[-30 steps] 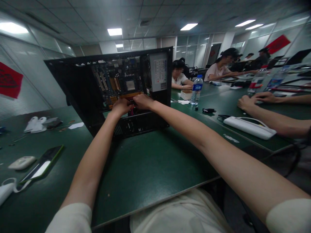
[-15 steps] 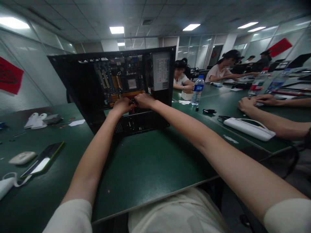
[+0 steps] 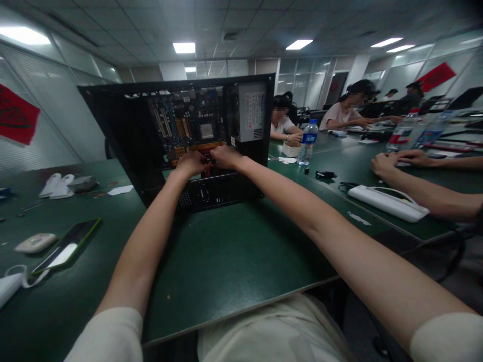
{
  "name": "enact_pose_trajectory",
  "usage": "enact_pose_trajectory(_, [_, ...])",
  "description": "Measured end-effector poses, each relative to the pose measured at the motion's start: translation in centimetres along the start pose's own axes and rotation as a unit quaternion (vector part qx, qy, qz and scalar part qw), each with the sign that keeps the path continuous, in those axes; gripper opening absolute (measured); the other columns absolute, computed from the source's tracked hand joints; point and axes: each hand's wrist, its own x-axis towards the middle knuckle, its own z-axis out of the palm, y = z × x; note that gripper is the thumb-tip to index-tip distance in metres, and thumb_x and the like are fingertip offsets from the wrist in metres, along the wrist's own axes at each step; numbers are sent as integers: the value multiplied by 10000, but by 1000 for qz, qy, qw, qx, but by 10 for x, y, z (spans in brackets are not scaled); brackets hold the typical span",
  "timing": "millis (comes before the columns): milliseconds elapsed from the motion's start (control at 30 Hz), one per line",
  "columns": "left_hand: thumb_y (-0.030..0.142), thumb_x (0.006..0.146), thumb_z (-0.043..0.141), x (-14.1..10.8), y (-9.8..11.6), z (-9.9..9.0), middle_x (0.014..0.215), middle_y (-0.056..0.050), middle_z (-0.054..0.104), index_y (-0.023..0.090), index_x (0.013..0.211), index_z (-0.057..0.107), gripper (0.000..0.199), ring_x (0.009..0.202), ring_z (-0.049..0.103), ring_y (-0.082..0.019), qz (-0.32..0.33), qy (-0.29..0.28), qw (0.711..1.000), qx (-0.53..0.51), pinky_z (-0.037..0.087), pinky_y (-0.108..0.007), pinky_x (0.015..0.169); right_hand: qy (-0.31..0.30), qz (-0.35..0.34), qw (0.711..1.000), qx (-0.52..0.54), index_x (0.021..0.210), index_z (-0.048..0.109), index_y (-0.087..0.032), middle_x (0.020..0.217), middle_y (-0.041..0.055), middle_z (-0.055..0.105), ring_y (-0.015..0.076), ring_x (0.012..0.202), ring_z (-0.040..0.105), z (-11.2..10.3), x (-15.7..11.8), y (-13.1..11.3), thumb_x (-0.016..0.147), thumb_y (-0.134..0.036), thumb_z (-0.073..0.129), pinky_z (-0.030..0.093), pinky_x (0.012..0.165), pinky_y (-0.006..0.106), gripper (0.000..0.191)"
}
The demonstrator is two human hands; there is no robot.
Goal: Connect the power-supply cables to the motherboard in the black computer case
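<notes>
An open black computer case [image 3: 237,191] stands on the green table [image 3: 226,251] in front of me. Inside it are a motherboard [image 3: 196,113] with several slots and a grey power supply [image 3: 252,113] at the upper right. Both hands reach into the lower middle of the case. My left hand [image 3: 191,164] and my right hand [image 3: 225,157] have their fingertips close together, pinched at thin reddish wires [image 3: 208,172]. A yellow-orange strip [image 3: 202,147] of the board shows just above them. My fingers hide the ends of the wires.
To the left lie a phone [image 3: 70,246], a pale rounded case [image 3: 36,244] and a grey block [image 3: 82,184]. On the right stand a water bottle [image 3: 308,143] and a white power strip [image 3: 387,202]. Another person's hands [image 3: 396,163] rest nearby; more people sit farther back.
Both hands stay at the same spot inside the case with barely any finger movement. The whole view has shifted slightly.
</notes>
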Motion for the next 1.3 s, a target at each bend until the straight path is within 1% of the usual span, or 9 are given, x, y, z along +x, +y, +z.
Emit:
enact_pose_trajectory(167, [378, 892, 625, 2, -3, 0, 1106, -81, 810, 282, 1077, 839, 298, 1049, 730, -308, -4, 13, 1000, -9, 544, -347, 840, 3, 5, 1000, -3, 1260, 663, -74, 1224, 238, 715, 378, 1125, 697, 3, 1, 1, 974, -279, 580, 551, 882, 431, 362])
enact_pose_trajectory(300, [349, 894, 613, 0, 0, 0, 1143, -89, 801, 287, 1125, 831, 324, 1063, 725, -322, 9, 23, 1000, 1, 546, -376, 858, 0, -11, 1000, -5, 1272, 657, -70, 1239, 242, 708, 378, 1137, 690, 6, 3, 3, 971, -285, 584, 544, 883, 425, 377])
enact_pose_trajectory(400, [341, 890, 616, -2, 2, -1, 1136, -94, 801, 278, 1140, 826, 332, 1064, 725, -316, 0, 25, 1000, 6, 545, -371, 855, 3, -16, 1000, -7, 1278, 656, -66, 1231, 235, 713, 373, 1137, 693, 7, 5, 3, 973, -273, 578, 541, 892, 425, 377])
enact_pose_trajectory(633, [390, 881, 647, -1, 2, -1, 1145, -98, 800, 264, 1127, 827, 330, 1076, 723, -336, -10, 29, 1000, 0, 555, -393, 870, 4, -16, 1000, -9, 1268, 663, -68, 1233, 231, 713, 384, 1129, 699, 3, 4, 0, 980, -282, 572, 548, 893, 437, 371])
enact_pose_trajectory(800, [423, 880, 659, -2, 1, -2, 1126, -94, 803, 272, 1148, 822, 348, 1084, 724, -334, -43, 20, 999, -16, 559, -384, 865, -2, -10, 1000, -11, 1282, 648, -73, 1235, 231, 713, 364, 1144, 696, 1, 2, -2, 985, -270, 566, 543, 917, 419, 365])
enact_pose_trajectory(967, [410, 870, 671, 1, -2, -2, 1122, -61, 810, 305, 1111, 828, 306, 1075, 729, -301, -46, 3, 999, -28, 559, -347, 858, -12, -12, 1000, -10, 1269, 657, -80, 1226, 230, 718, 355, 1157, 694, 2, 2, -2, 967, -262, 589, 545, 928, 418, 359])
enact_pose_trajectory(1033, [439, 863, 677, 2, -3, -3, 1110, -70, 812, 305, 1087, 833, 303, 1050, 734, -310, -62, 4, 998, -22, 567, -356, 824, -9, -9, 1000, -9, 1269, 657, -83, 1225, 223, 721, 354, 1146, 702, 2, 2, -2, 967, -254, 587, 551, 919, 417, 354])
enact_pose_trajectory(1167, [543, 830, 702, 2, -4, -6, 1153, -111, 799, 288, 1087, 834, 385, 1075, 727, -342, -127, 2, 992, -19, 576, -381, 805, -10, -8, 1000, -10, 1257, 656, -88, 1215, 219, 726, 362, 1126, 715, 3, 4, -3, 993, -267, 547, 568, 884, 417, 338])
enact_pose_trajectory(1300, [549, 840, 685, 0, -5, -8, 1120, -118, 806, 266, 1078, 829, 397, 1060, 735, -320, -131, -13, 991, -32, 569, -365, 811, -17, -14, 999, -23, 1263, 649, -83, 1202, 230, 727, 358, 1138, 713, 6, 7, -2, 1000, -231, 516, 565, 904, 429, 330])
